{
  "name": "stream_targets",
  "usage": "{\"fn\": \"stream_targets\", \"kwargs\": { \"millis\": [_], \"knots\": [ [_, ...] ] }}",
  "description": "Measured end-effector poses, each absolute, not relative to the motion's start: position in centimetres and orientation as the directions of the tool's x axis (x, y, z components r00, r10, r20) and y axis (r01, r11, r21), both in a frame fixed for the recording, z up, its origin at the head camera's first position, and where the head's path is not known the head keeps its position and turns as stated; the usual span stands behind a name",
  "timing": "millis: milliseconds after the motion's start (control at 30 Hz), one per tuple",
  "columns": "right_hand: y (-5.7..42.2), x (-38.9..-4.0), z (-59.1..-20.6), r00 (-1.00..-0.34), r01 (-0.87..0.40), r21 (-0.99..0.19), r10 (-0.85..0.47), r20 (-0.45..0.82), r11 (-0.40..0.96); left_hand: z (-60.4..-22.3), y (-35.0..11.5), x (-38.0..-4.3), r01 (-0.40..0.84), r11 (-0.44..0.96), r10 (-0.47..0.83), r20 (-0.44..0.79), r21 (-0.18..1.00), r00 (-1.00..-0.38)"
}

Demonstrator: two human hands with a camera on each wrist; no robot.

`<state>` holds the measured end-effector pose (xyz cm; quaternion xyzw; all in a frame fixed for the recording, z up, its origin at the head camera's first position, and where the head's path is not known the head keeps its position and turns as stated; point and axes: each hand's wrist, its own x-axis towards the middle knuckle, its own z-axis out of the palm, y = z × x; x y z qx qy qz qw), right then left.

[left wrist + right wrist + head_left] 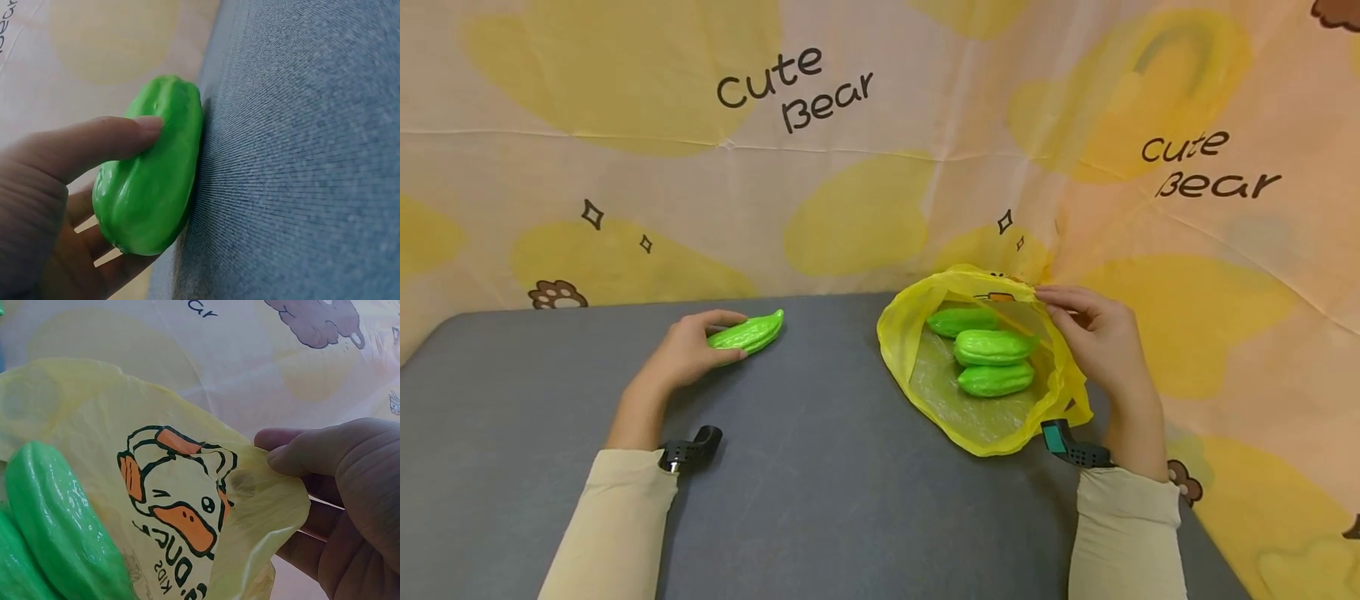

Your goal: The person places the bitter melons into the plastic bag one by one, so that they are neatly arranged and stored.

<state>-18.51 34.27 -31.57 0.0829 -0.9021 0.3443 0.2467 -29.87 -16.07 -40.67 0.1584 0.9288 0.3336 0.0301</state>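
On the left of the head view, my left hand [688,346] grips a bright green bitter melon [752,333] by its near end. The left wrist view shows the thumb across the bitter melon [153,187] and the other fingers beneath, close against the tabletop. My right hand [1101,333] pinches the rim of a yellow plastic bag [917,392] between thumb and fingertips. The bag's mouth gapes upward, and three green bitter melons [994,347] lie inside. A duck print marks the bag wall [187,506] in the right wrist view, beside my right hand [337,487].
A dark grey table [820,500] runs beneath both hands. Behind it and along the right side hangs a patterned cloth [850,208] with yellow blotches and "Cute Bear" lettering. Each wrist wears a black camera mount [691,450].
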Motion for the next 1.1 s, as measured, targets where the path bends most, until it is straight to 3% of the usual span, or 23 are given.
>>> {"fn": "stream_targets", "kwargs": {
  "millis": [300,1100],
  "knots": [
    [34.4,-18.2,-31.5,-0.870,-0.309,-0.593,0.031,0.492,0.744,-40.9,-15.6,-29.9,0.327,0.727,0.360,0.070,0.604,-0.930],
    [34.1,-18.4,-31.6,-0.857,-0.322,-0.595,0.040,0.513,0.736,-41.8,-15.0,-30.3,0.303,0.791,0.308,0.082,0.532,-0.948]
  ]
}}
